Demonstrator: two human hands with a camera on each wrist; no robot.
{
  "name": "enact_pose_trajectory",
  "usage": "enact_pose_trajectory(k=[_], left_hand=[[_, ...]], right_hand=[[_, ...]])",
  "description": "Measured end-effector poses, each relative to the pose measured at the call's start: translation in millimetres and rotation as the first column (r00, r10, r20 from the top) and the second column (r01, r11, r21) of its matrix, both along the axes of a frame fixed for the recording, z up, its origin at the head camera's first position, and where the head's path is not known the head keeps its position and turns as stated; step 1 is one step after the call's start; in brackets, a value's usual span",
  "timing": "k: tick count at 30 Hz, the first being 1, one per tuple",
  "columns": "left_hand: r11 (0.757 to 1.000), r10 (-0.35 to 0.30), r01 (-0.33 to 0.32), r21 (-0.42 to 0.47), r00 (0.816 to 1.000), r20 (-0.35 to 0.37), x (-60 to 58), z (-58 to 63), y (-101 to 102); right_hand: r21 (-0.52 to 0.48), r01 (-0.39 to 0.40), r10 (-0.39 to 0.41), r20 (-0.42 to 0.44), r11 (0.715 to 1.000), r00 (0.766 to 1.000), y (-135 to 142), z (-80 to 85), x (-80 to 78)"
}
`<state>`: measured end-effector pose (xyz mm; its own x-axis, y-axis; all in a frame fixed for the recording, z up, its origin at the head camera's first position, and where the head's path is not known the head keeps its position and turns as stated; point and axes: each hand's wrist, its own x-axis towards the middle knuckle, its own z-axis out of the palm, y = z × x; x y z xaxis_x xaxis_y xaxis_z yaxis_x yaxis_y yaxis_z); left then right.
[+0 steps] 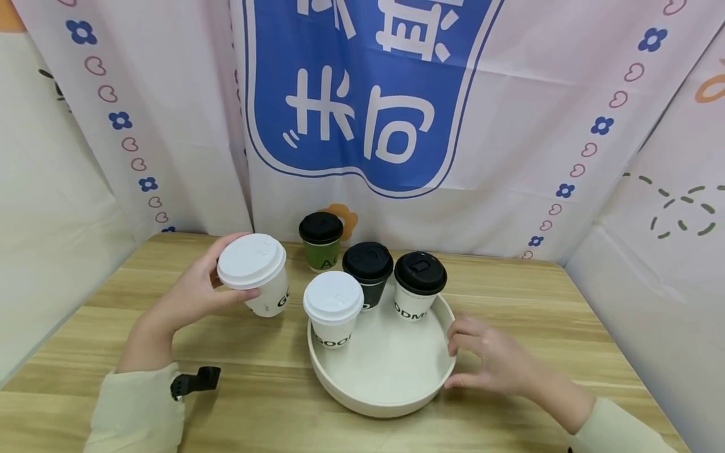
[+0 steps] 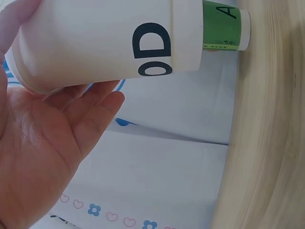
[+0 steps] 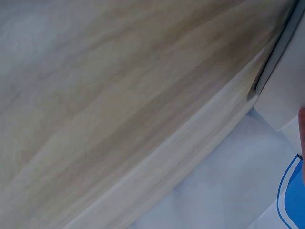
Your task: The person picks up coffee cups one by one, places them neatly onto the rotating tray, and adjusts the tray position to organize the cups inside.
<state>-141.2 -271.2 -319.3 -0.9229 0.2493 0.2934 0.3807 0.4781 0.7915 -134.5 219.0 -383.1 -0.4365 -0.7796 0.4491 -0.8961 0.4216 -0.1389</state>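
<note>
My left hand [image 1: 195, 286] grips a white paper cup with a white lid [image 1: 252, 264], thumb and fingers round its upper part. It is held left of a round cream tray [image 1: 391, 377]. In the left wrist view the cup [image 2: 95, 43] shows black letters above the palm [image 2: 38, 152]. My right hand [image 1: 489, 358] holds the tray's right rim, fingers at the edge and thumb lower down. Standing in the tray are another white-lidded cup [image 1: 333, 308], a black cup [image 1: 368, 270] and a white cup with a black lid [image 1: 419, 286].
A green cup with a black lid [image 1: 321, 242] stands behind the tray, near the back cloth [image 1: 487, 220]. Beneath everything is a wood-grain table [image 1: 255, 402]. Printed cloth walls border its back and sides. The right wrist view shows mostly table surface [image 3: 95, 105].
</note>
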Motion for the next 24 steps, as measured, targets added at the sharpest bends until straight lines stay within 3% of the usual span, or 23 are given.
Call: enact_pose_trajectory(k=[11,24], left_hand=[[0.999,-0.044,0.044,0.018,0.999,-0.014,5.6,4.4,-0.7],[0.995,-0.093,0.095,0.044,0.995,-0.044,13.4,9.4,2.5]], right_hand=[[0.006,0.07,-0.07,0.024,0.998,0.997,-5.1,0.4,12.8],[0.011,0.078,-0.078,0.021,0.997,0.997,-4.8,0.1,11.4]])
